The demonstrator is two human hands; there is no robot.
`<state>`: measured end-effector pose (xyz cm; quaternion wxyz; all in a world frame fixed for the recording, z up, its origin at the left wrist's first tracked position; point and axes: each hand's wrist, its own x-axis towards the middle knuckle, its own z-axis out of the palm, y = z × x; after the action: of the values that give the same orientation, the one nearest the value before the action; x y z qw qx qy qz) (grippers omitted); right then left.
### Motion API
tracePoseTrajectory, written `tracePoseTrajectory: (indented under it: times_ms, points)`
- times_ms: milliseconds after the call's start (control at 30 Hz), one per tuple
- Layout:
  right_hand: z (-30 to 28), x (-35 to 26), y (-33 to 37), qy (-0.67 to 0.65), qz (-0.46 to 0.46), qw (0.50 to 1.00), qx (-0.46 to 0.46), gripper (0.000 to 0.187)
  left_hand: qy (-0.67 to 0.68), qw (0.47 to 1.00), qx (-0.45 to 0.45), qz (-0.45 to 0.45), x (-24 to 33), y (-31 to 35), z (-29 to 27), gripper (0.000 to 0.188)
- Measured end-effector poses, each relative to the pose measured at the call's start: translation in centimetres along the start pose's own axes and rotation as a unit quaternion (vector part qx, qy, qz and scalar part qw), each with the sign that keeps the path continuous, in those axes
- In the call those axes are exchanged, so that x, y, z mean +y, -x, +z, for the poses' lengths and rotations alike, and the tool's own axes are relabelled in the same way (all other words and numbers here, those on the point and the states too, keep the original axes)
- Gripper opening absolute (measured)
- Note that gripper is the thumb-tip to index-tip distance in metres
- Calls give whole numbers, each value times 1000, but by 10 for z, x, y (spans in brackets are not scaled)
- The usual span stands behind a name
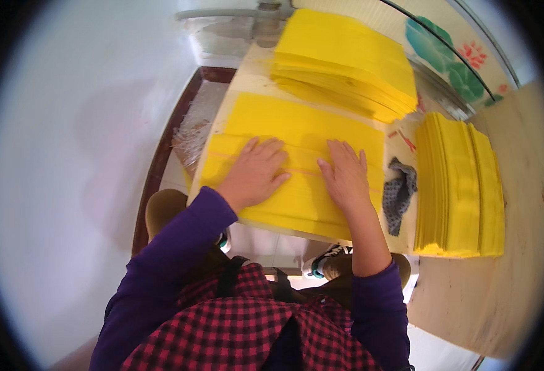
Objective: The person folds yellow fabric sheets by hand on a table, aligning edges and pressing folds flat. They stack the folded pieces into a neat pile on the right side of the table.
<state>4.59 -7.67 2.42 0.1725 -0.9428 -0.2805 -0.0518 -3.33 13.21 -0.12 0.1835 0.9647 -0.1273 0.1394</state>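
Observation:
A yellow sheet [296, 210], of paper or thin cloth, lies on the table before me, its near part folded over with a crease across the middle and a faint orange line along it. My left hand [256, 172] rests flat on the left half of the sheet, fingers stretched out toward the crease. On the right half lies my right hand [347, 176], palm down, with its fingers spread and its thumb apart. Neither hand grips anything. Beyond the sheet sits a thick stack of folded yellow sheets [346, 40].
Another yellow stack [448, 185] stands on the right side of the table. Between it and the sheet lie a crumpled grey patterned cloth [395, 201] and a small red object [406, 141]. A white wall [80, 154] rises at the left. A painted flower panel [463, 55] is at the back right.

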Motion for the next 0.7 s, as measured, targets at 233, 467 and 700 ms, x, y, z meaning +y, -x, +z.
tracePoseTrajectory:
  times_ms: [233,467,700]
  points:
    - [17,-10,13,25,-6,999,33,46,11,999,41,5,-2,2,2,53]
    - [19,-13,19,31,-39,996,67,45,-14,1000,11,-19,-1,3,2,63]
    - [23,-11,23,40,-44,996,71,45,-8,1000,13,-6,-1,2,-11,57]
